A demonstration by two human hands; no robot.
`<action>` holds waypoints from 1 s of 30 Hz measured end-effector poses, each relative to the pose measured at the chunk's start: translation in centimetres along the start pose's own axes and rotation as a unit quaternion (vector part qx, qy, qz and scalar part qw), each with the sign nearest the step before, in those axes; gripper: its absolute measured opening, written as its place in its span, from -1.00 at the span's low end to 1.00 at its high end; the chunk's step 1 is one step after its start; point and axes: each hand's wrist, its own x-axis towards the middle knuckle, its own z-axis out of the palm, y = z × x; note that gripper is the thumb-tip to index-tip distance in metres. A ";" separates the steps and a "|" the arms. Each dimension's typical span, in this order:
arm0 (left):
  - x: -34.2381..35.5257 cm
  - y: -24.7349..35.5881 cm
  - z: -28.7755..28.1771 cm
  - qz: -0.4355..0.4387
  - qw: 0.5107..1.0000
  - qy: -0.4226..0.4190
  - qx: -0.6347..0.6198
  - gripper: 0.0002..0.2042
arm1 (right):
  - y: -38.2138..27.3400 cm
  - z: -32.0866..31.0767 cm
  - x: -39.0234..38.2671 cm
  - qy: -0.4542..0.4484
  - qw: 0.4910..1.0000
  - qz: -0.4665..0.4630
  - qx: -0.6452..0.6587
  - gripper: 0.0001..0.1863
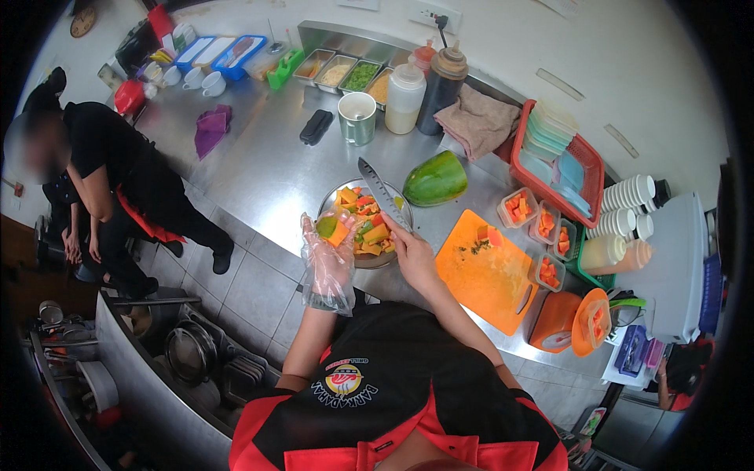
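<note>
A pale wall rises behind a stainless-steel counter, whose top catches a bright glare; a power outlet sits on the wall, a round clock hangs far left, and grey square tiles cover the floor

Note the orange-fleshed, green-skinned fruit chunk, raised at the left side of a round metal bowl holding orange, yellow and green cut pieces, and the grey-bladed knife, slanting at the bowl's right, tip pointing away leftward.
</note>
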 end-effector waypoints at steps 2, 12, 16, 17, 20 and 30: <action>0.1 -0.1 -0.2 0.001 1.000 -0.017 -0.001 -0.50 | -0.6 -0.3 -0.1 0.018 0.998 0.009 0.051 -0.47; -0.6 -0.4 0.5 -0.067 0.991 -0.102 0.058 -0.45 | -1.3 -1.8 0.2 -0.136 0.967 0.103 0.191 -0.45; -0.6 -0.5 0.8 -0.064 0.990 -0.113 0.060 -0.45 | -1.3 -2.1 0.3 -0.134 0.970 0.080 0.185 -0.41; -0.6 -0.5 0.9 -0.062 0.990 -0.112 0.063 -0.45 | -0.1 -1.3 0.3 -0.118 0.976 0.059 0.172 -0.40; -0.7 -0.2 1.0 -0.069 0.988 -0.116 0.077 -0.46 | -1.1 -2.0 0.4 -0.117 0.976 0.094 0.160 -0.35; -0.4 -1.4 0.4 -0.057 0.983 -0.157 0.074 -0.43 | -3.7 -1.0 -1.4 -0.139 0.975 -0.070 0.157 -0.19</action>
